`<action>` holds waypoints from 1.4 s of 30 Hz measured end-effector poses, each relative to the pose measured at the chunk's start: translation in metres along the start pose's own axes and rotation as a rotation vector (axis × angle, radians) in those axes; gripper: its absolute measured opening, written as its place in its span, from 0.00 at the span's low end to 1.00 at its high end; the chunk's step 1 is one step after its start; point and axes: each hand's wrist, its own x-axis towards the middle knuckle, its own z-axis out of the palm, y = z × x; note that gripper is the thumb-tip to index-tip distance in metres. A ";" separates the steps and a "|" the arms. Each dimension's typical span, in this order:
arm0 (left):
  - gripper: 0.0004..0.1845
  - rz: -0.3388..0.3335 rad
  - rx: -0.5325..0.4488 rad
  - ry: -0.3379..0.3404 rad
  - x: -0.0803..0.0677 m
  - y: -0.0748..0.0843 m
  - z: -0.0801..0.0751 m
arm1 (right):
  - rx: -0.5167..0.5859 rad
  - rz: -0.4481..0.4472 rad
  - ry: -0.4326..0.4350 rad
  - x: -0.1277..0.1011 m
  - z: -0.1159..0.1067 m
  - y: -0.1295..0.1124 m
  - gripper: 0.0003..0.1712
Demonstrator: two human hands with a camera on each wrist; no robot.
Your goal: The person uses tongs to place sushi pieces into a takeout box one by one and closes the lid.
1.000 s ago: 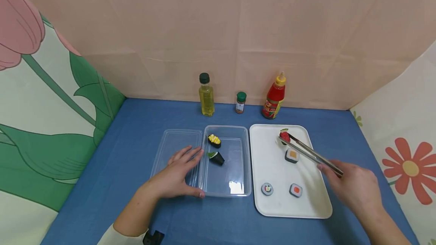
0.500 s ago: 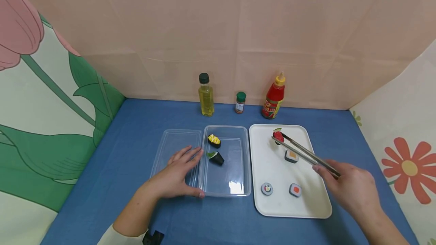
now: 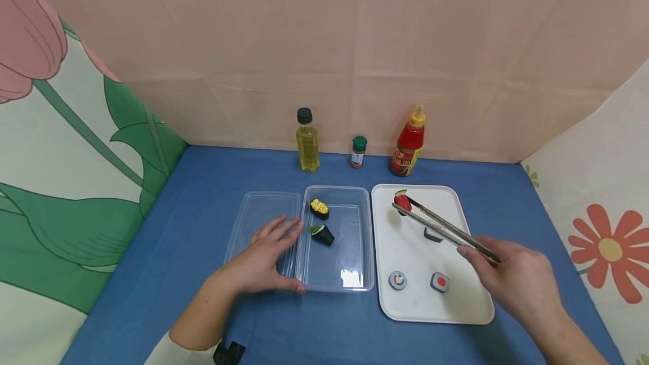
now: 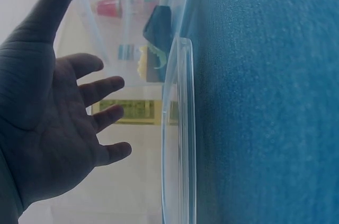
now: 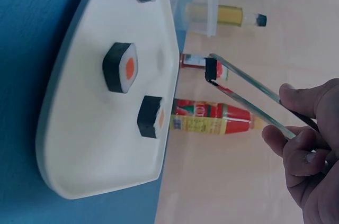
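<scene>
1. Right hand point(image 3: 517, 280) pinches tongs point(image 3: 446, 228); the tips clamp a sushi piece point(image 3: 402, 202), lifted clear above the tray's point(image 3: 456, 311) far end, likely to keep fingers off the food.
2. Left hand point(image 3: 263, 261), fingers straight and spread, lies flat on the lid point(image 3: 253, 213) against the box point(image 3: 355, 283) left of the tray, apparently steadying it.
3. Sushi piece: red topping, green trim, dark wrap.
4. Three rolls sit on the tray; two pieces in the box.
</scene>
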 end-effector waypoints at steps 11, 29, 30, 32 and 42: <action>0.67 -0.002 0.004 -0.003 0.001 -0.001 0.000 | 0.030 -0.093 0.064 0.000 -0.005 -0.010 0.25; 0.67 -0.003 0.000 -0.004 0.001 0.001 0.000 | 0.128 -0.253 0.176 -0.002 -0.001 -0.021 0.21; 0.67 -0.003 -0.001 -0.005 0.001 0.001 0.000 | 0.132 -0.257 0.173 -0.002 0.000 -0.023 0.21; 0.67 -0.004 -0.003 -0.006 0.001 0.000 0.000 | 0.138 -0.263 0.162 -0.002 0.000 -0.026 0.21; 0.67 -0.003 0.002 -0.003 0.001 0.000 0.001 | 0.173 -0.328 0.137 -0.004 0.008 -0.036 0.20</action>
